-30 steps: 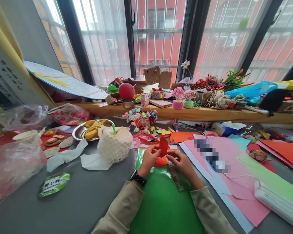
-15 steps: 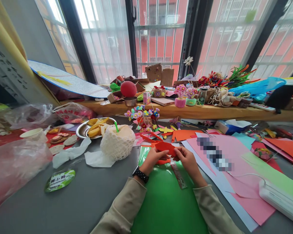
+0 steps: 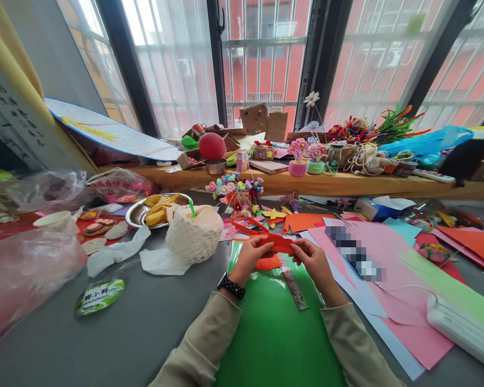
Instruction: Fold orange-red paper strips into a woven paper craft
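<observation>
A piece of red paper (image 3: 279,244) is stretched between my two hands above a green mat (image 3: 280,333). My left hand (image 3: 250,259) pinches its left end, and a dark watch sits on that wrist. The right end is held between the thumb and fingers of my right hand (image 3: 311,262). Under the hands lies an orange-red paper piece (image 3: 268,263) on the mat. Beside it a patterned strip like a ruler (image 3: 294,288) slants toward me. More orange paper (image 3: 304,222) and a yellow paper star (image 3: 274,215) lie just beyond.
Left of the mat stand a net-wrapped coconut (image 3: 196,235) with a green straw and a metal bowl (image 3: 135,215) of banana peels. To the right, pink paper sheets (image 3: 403,301) carry a partly blurred phone and a white power bank (image 3: 463,328). A cluttered wooden ledge (image 3: 161,180) runs behind.
The red paper has turned to a flatter, narrower-looking band. My right hand has shifted slightly right, and the fingers of both hands have moved along the paper.
</observation>
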